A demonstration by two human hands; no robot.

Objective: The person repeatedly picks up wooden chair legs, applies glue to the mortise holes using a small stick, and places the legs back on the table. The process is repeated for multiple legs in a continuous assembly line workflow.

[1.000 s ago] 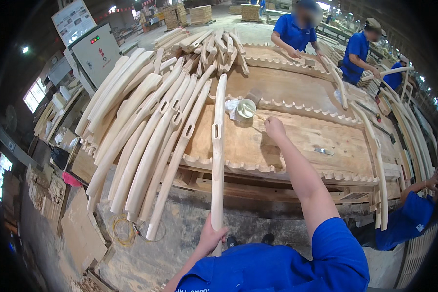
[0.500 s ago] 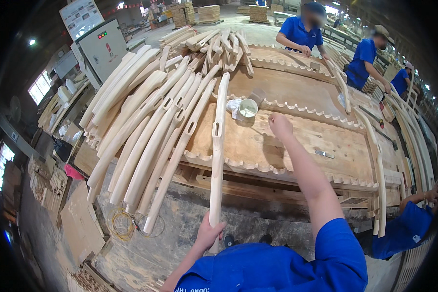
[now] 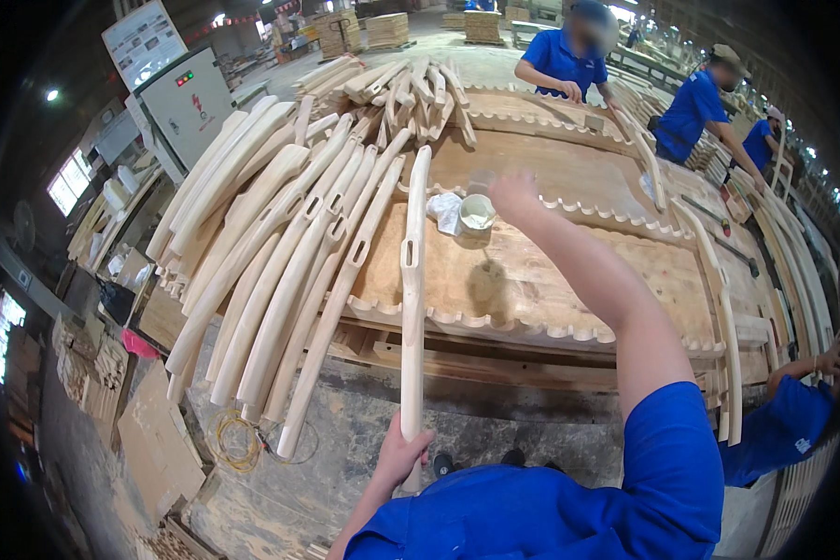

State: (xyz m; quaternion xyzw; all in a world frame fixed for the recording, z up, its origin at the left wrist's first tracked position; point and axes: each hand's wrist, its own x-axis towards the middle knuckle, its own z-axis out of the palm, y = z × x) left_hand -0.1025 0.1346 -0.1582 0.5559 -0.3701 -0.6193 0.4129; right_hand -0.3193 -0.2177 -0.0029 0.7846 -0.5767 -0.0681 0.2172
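Observation:
My left hand [image 3: 403, 450] is closed round the lower end of a long, pale, slightly curved wooden furniture leg [image 3: 413, 299] with a slot in it. The leg's far part lies across the notched edge of the bench. My right hand [image 3: 515, 194] is smeared by motion, so its fingers do not show clearly. It hovers just right of a small tub [image 3: 477, 215] with a whitish substance inside. Against the tub's left side rests a crumpled white wad [image 3: 446, 213]. My right forearm crosses the bench and hides part of it.
A large pile of similar wooden legs [image 3: 280, 224] covers the bench's left side. Scalloped wooden strips [image 3: 588, 213] run along the plywood bench top [image 3: 569, 271]. Co-workers in blue [image 3: 569, 61] stand at the far right. A yellow cable [image 3: 238, 443] lies on the floor.
My right hand has moved away from me and left, closer to the tub. A flat metal tool on the bench is now behind my arm. My left hand keeps its hold on the leg.

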